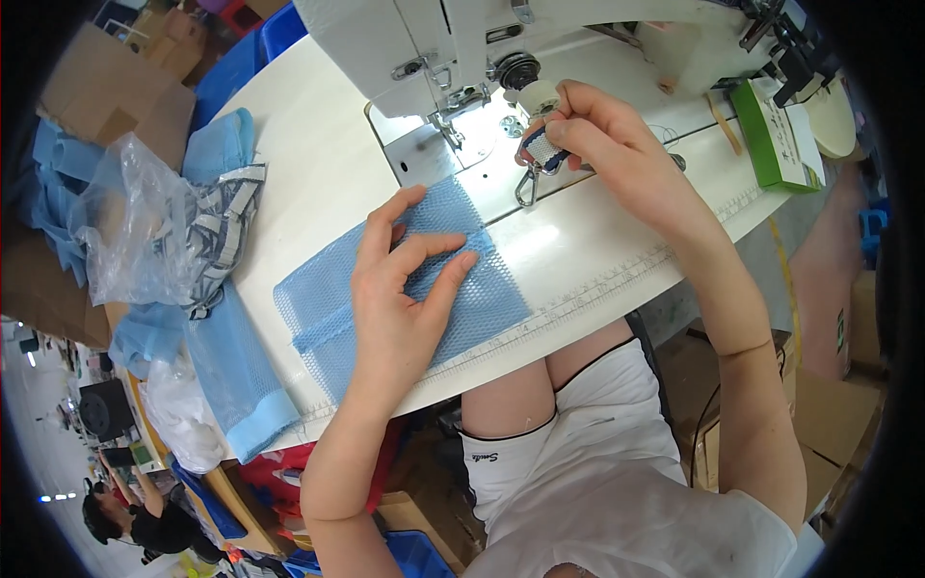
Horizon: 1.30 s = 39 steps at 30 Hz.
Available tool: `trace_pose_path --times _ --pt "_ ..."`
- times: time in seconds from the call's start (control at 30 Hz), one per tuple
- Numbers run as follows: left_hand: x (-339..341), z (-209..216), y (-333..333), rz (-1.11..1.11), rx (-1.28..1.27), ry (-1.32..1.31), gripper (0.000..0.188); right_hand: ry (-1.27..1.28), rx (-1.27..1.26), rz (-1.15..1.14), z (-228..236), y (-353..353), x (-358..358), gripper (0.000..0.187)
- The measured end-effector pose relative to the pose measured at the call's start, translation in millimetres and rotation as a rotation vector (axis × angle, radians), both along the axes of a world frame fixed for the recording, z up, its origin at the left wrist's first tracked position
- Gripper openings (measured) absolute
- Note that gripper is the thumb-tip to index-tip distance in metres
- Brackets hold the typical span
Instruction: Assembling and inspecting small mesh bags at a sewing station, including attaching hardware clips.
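A sheet of light blue mesh fabric (385,260) lies flat on the white sewing table, its upper corner close to the needle area of the sewing machine (424,58). My left hand (400,289) rests on the mesh with fingers apart, thumb and index finger near a seam band. To the right of the needle, my right hand (607,144) is closed on a short grey-and-navy webbing loop (543,148). From that loop a metal clip (526,187) hangs just above the tabletop. My fingers hide part of the loop.
At the left, a clear plastic bag (130,226), patterned straps (217,236) and more blue mesh pieces (226,366) are heaped. A green-and-white box (776,140) stands at the right. A printed ruler (578,294) follows the near table edge. Another person (145,515) is far left.
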State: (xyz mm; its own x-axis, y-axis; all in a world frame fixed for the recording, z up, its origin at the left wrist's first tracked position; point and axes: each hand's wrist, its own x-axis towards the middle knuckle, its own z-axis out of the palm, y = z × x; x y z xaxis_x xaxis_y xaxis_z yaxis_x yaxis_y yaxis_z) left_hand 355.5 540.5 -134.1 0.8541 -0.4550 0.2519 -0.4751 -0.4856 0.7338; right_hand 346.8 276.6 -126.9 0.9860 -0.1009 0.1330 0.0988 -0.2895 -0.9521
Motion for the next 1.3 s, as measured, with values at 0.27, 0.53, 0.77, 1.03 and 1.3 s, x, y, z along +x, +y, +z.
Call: trace_pose_path --times 0.27,0.53,0.77,1.03,1.3 --pt "2 4 1 -0.043 0.056 0.01 0.023 -0.025 0.059 0.104 7 -3 -4 0.018" --pt "2 3 4 -0.069 0.036 0.04 0.021 0.063 0.273 0.534 19 -1 -7 0.01" --pt "5 -8 6 -0.118 -0.059 0.008 0.018 0.05 -0.022 0.678 12 12 -14 0.012" --pt "-15 11 38 -0.123 0.083 -0.106 0.04 -0.027 -0.189 0.688 15 28 -13 0.013" --pt "-22 -20 85 0.015 0.467 -0.289 0.058 0.025 -0.15 0.676 18 40 -17 0.018"
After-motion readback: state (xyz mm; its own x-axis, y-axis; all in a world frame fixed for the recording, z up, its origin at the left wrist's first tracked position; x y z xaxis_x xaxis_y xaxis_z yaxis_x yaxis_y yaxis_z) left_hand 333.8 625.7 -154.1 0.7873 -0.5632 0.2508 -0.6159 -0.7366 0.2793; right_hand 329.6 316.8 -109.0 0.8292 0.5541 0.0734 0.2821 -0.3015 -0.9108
